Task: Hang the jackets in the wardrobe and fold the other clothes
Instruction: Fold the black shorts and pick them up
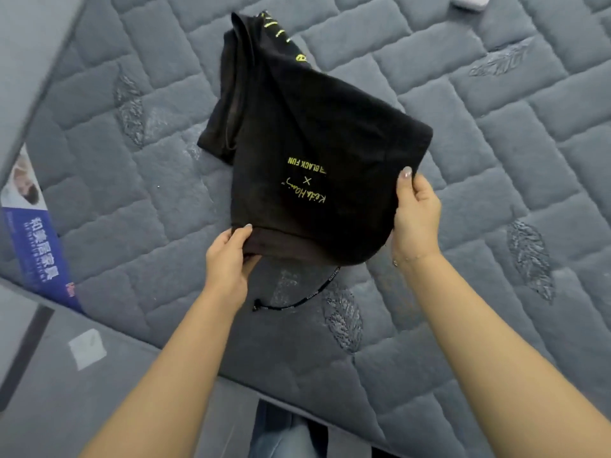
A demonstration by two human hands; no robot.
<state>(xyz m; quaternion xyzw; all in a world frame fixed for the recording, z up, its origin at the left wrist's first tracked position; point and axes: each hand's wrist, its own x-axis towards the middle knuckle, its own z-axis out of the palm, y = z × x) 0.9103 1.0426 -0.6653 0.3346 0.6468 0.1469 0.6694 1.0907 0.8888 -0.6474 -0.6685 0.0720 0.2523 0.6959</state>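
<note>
Both hands, left hand (228, 259) and right hand (415, 216), grip a folded black garment (307, 133) over the grey mattress (496, 160).

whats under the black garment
The grey quilted mattress lies under the black garment; a black drawstring trails out below its near edge. Anything else beneath is covered.

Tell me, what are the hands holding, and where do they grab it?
Both hold the folded black garment. The left hand pinches its near left corner; the right hand grips its near right edge.
</note>
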